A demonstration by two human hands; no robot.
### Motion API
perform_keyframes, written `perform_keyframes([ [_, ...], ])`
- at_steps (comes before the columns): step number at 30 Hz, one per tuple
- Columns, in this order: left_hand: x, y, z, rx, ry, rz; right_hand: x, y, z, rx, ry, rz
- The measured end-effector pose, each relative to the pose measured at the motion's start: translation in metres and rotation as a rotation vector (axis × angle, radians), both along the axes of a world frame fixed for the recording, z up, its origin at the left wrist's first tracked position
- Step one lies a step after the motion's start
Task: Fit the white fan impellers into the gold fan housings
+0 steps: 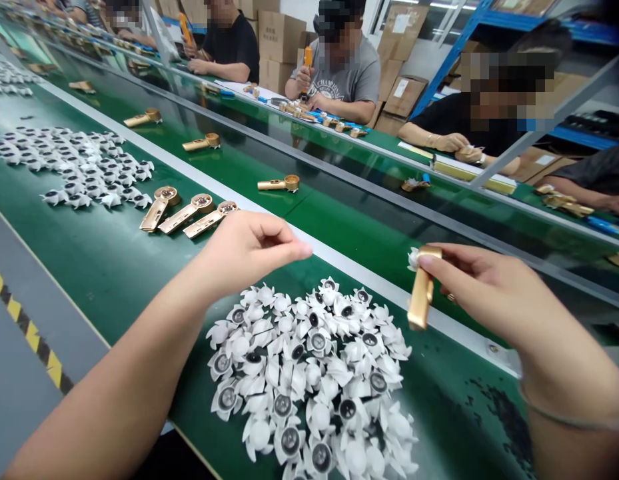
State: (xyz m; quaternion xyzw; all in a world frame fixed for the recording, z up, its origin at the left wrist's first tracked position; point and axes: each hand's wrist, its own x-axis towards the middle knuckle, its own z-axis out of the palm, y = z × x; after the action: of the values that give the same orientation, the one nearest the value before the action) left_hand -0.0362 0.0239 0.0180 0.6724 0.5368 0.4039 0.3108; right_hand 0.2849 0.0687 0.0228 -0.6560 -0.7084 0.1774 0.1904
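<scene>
My right hand (476,280) grips a gold handheld fan body (420,297) by its round head, with the handle pointing down. A white fan blade (413,259) shows at the far side of that head. Over the belt edge, my left hand (262,250) has thumb and fingers pinched together, and nothing shows between them. Below both hands lies a loose heap of white fan blades (309,373), some showing dark round hubs. Just beyond my left wrist, three opened gold fan bodies (186,217) lie side by side on the green work surface (139,267).
A white strip (349,257) divides my side from the green belt (334,220), where several gold fan bodies (279,183) lie spaced out. More white fan blades (79,163) are spread at left. Metal rails (389,180) run beyond. Across the line sit several people, two holding orange tools (308,57).
</scene>
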Motion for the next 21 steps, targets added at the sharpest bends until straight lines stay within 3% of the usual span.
perform_keyframes([
  [2, -0.012, 0.002, 0.000, -0.089, 0.314, -0.169, 0.011, 0.028, -0.015, -0.035, -0.189, -0.095],
  [4, -0.016, 0.003, -0.004, -0.196, 0.499, -0.321, 0.017, 0.047, -0.031, -0.049, -0.242, -0.120],
  [7, -0.013, 0.006, -0.016, -0.301, 0.620, -0.419, 0.023, 0.043, -0.043, 0.001, -0.255, -0.104],
  [11, -0.009, 0.013, -0.027, -0.359, 0.670, -0.464, 0.042, -0.017, -0.036, 0.013, -0.254, 0.005],
  [16, -0.005, 0.012, -0.022, -0.260, 0.774, -0.370, 0.072, -0.100, -0.042, -0.023, -0.241, 0.284],
  [21, 0.003, 0.015, -0.024, -0.260, 0.878, -0.351, 0.089, -0.139, -0.063, 0.030, -0.284, 0.269],
])
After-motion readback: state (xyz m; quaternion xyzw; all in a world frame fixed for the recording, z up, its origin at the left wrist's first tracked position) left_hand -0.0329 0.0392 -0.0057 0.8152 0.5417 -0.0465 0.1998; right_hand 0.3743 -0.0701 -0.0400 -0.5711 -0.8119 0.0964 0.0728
